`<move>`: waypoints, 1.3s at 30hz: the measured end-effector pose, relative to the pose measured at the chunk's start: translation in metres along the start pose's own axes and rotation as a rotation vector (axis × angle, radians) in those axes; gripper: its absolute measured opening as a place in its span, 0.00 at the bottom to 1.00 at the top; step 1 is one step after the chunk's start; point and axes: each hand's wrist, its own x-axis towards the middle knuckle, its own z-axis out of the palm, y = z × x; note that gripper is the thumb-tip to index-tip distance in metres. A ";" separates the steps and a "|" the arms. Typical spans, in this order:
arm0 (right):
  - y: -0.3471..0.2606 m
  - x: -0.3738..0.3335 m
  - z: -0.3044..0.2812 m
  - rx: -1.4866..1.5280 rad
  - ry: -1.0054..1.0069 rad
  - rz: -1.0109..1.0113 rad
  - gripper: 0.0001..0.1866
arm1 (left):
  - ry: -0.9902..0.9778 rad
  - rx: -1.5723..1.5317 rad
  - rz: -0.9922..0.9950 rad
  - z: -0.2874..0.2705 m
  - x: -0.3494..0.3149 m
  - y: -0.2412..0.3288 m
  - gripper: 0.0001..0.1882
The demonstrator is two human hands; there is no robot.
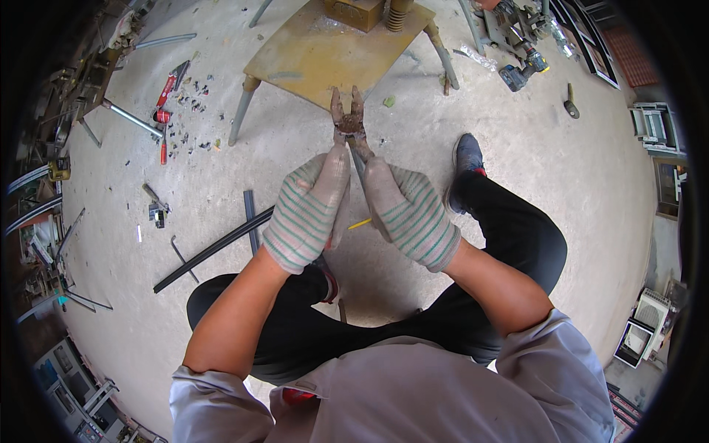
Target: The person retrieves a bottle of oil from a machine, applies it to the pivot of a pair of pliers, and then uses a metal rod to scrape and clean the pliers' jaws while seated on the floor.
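A rusty pair of pliers points away from me in the middle of the view, its jaws spread apart. My left hand, in a pale glove with green stripes, is closed around one handle. Around the other handle my right hand is closed, in a matching glove. Most of both handles is hidden by the gloves. Past the jaw tips lies the corner of a worn yellow-brown metal table. Below the hands a thin yellow stick shows, partly covered by the right glove.
Dark metal bars lie on the concrete floor at left. Farther left are red-handled tools among scattered debris. A cordless drill and a hammer lie at the far right. The table's legs splay outward. My feet flank the work.
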 end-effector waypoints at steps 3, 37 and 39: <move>0.006 0.002 0.024 -0.025 0.138 -0.140 0.22 | 0.274 -0.058 0.266 0.033 0.010 -0.037 0.24; 0.023 -0.007 0.035 -0.052 0.205 -0.266 0.16 | 0.149 -0.141 -0.192 0.030 -0.019 -0.002 0.28; 0.015 -0.008 0.018 -0.027 0.060 -0.176 0.14 | 0.009 -0.088 -0.192 0.007 -0.018 -0.007 0.28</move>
